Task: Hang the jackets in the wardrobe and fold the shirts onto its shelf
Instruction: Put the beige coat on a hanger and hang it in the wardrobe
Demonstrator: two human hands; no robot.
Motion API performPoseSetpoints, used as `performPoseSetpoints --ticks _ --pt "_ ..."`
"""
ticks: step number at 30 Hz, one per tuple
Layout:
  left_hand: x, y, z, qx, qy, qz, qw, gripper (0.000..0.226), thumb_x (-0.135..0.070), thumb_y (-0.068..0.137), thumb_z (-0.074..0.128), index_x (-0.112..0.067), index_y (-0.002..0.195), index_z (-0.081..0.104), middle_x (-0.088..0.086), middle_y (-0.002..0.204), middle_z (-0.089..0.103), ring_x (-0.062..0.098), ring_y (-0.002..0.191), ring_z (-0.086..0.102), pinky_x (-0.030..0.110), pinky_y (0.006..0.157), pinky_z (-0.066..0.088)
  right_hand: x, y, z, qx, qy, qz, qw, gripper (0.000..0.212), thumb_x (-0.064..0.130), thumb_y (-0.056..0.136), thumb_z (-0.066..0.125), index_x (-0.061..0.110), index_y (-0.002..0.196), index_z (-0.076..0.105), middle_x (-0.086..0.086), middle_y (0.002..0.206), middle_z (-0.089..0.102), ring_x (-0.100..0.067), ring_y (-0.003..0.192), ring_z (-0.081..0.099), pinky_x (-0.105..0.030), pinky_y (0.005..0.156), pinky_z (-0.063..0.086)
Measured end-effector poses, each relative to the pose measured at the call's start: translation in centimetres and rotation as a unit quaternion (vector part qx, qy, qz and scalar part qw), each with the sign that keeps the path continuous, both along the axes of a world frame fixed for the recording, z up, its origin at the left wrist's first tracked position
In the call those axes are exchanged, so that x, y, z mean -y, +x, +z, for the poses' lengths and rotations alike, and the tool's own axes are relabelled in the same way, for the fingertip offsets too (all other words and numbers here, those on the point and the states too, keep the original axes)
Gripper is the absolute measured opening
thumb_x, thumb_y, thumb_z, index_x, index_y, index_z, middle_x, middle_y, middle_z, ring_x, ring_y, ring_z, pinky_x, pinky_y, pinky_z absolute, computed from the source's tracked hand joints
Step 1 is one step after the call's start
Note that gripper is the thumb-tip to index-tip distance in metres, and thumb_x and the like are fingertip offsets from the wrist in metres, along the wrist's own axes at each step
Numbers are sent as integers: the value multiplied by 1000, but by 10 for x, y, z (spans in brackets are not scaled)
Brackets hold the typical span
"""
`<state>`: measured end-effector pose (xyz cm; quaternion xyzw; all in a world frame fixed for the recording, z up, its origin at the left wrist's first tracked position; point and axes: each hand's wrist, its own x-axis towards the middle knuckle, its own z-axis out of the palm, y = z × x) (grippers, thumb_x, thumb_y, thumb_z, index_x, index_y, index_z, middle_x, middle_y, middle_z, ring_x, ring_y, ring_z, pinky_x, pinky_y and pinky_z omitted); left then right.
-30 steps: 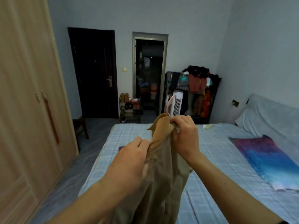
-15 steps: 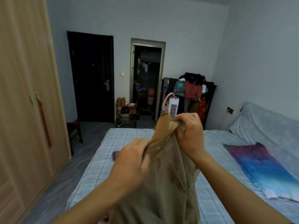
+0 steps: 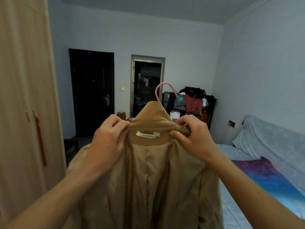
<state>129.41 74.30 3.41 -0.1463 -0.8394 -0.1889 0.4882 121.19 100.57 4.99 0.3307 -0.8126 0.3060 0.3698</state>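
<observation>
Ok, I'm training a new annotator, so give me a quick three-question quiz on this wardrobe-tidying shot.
1. True or false: the wardrobe doors stand open.
2. The hanger hook above the tan jacket is: A pink, B black, C green?
3. Fill in: the left hand and right hand each grip the tan jacket at its ____.
Key: 1 false; 2 A; 3 collar.

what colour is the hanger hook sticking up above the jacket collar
Pink hanger hook, seen in the head view.
</observation>
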Motion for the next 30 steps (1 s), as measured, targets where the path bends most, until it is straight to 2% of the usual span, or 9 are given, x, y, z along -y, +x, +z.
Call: performPoseSetpoints --ticks 3,8,12,15,18,21,24,26,30 --pt "9 -1 2 -19 -10 14 1000 20 -3 90 63 -6 109 70 1 94 54 10 81 50 12 72 37 -4 6 10 48 7 48 998 26 49 90 57 27 102 64 13 93 61 -4 86 58 -23 74 49" --pt "19 1 2 -17 -9 28 999 22 0 90 64 -5 110 70 0 97 55 11 83 52 10 75 38 -6 4 16 55 71 22 996 15 29 92 63 29 106 66 18 92 61 3 87 56 -13 77 44" --pt "17 5 3 -23 0 25 999 22 1 87 66 -7 107 68 -1 97 57 7 85 50 4 80 36 9 -2 2 -11 9 -18 1000 11 20 90 66 20 100 69 7 88 61 -4 80 55 -19 76 46" --pt "15 7 4 -13 11 22 1000 21 3 84 68 -8 102 68 -1 95 58 8 84 53 5 80 36 18 -3 -4 -47 -43 -31 997 10 18 92 63 17 100 69 7 89 58 -3 79 52 -10 75 41" --pt "13 11 6 21 20 17 999 21 1 82 71 -12 98 68 -3 92 58 8 81 54 9 77 40 22 -3 -7 -56 -58 -28 996 13 17 95 58 13 103 69 5 92 56 -4 79 52 -8 75 42" --pt "7 22 9 79 45 -11 996 19 -5 84 71 -20 95 67 -9 90 59 5 83 56 13 73 44 20 -4 -9 -73 -44 -41 996 14 16 96 56 12 103 68 2 92 57 -9 82 54 -18 77 46" --pt "-5 35 10 128 61 -56 988 20 -8 85 71 -26 92 65 -13 88 60 6 84 57 19 70 47 16 -7 -10 -147 27 -135 980 9 14 94 60 13 100 67 -2 91 62 -20 88 55 -35 76 47" --pt "-17 41 9 149 62 -76 984 21 -8 85 71 -28 90 64 -13 85 59 9 83 57 19 65 46 15 -9 -11 -171 80 -164 968 10 12 90 66 14 100 67 -3 92 64 -22 90 55 -37 75 46" --pt "-40 48 -3 166 60 -76 981 22 -15 86 70 -35 89 60 -16 85 57 6 80 57 23 62 48 10 -13 -21 -158 118 -131 972 14 8 84 71 12 96 66 -4 89 63 -21 83 56 -34 68 49"
